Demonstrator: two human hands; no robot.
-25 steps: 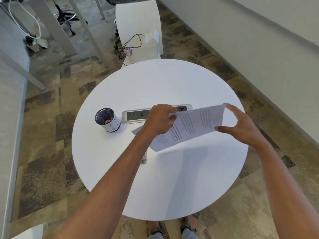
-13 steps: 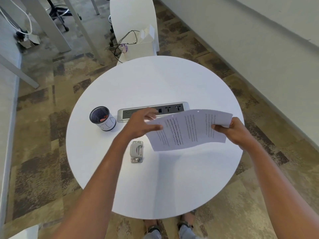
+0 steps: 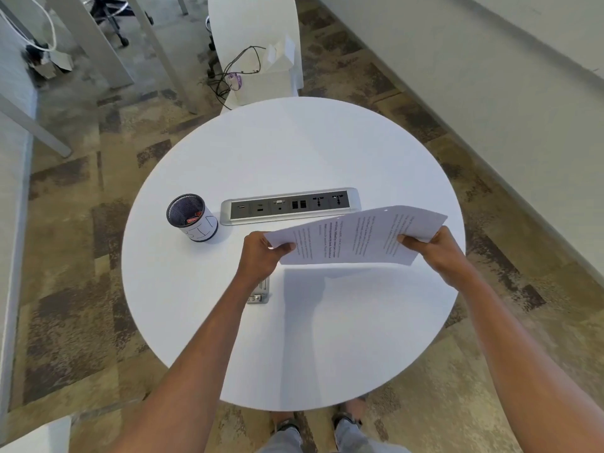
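Observation:
A printed sheet of paper (image 3: pixel 356 237) hangs in the air above the round white table (image 3: pixel 294 152), text side up and slightly bowed. My left hand (image 3: pixel 261 256) pinches its left end, thumb on top. My right hand (image 3: pixel 434 250) grips its right end. Below my left wrist a small grey hole punch (image 3: pixel 260 294) lies on the table, mostly hidden by my forearm.
A black mesh pen cup (image 3: pixel 191 217) with a white label stands at the table's left. A silver socket strip (image 3: pixel 289 206) is set into the tabletop just beyond the paper. A white chair (image 3: pixel 258 37) with cables stands behind the table; a wall runs along the right.
My left hand slid from the paper's far edge to its left end and now pinches it. My right hand closed on the right end. The sheet turned more level.

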